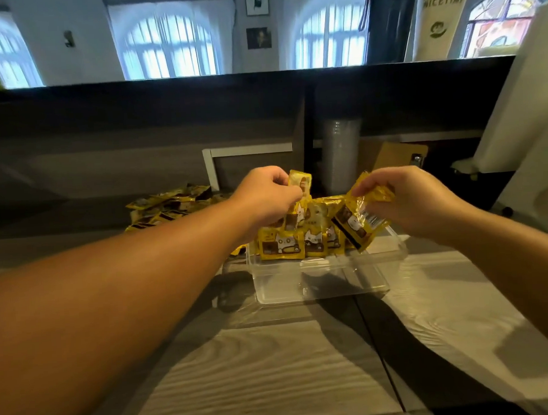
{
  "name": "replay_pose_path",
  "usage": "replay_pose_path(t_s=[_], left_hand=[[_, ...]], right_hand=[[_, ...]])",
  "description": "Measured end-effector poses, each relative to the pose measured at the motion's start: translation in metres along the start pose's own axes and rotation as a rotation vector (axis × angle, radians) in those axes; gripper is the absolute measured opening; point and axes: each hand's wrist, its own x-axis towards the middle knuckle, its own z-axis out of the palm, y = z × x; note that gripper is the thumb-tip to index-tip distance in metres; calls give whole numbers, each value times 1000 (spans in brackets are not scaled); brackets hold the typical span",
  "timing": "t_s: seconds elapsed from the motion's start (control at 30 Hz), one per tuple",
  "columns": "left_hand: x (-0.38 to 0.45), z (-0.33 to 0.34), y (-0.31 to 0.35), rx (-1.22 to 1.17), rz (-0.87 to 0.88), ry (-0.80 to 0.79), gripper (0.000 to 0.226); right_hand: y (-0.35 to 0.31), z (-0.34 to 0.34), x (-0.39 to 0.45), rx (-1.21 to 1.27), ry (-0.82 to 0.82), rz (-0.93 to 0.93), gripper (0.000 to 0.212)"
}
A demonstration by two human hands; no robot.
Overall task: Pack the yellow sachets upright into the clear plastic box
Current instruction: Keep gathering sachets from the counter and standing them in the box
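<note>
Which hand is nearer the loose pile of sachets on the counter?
Left. The left hand is just right of the loose pile; the right hand is farther right, over the clear box.

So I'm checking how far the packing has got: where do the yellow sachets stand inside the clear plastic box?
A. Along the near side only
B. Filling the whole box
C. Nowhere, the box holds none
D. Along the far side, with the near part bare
D: the upright yellow sachets line the far side of the clear plastic box, and its near floor shows bare.
</note>
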Motion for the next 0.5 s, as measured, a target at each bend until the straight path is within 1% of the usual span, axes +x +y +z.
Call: replay_pose_path(t_s=[0.07, 0.1, 0.17, 0.23, 0.27, 0.4, 0.5], left_hand=[[2, 3, -4, 58, 29, 13, 6], [2, 3, -6, 91, 48, 21, 10], [4, 1, -10, 157, 100, 28, 28], [4, -3, -15, 241, 158, 32, 43], [4, -5, -18, 286, 179, 42, 44], [5, -10, -30, 421, 213, 70, 34], [3, -10, -34, 545, 254, 84, 28]], right_hand=[[0, 0, 5, -28, -21, -25, 44], [-1, 0, 7, -24, -20, -39, 51], [-3, 1, 10, 22, -17, -39, 62], [-4, 3, 13, 65, -46, -25, 68], [-6, 5, 14, 62, -62, -32, 68], [-16, 15, 18, -46, -102, -122, 54], [-22, 20, 19, -77, -161, -146, 49]])
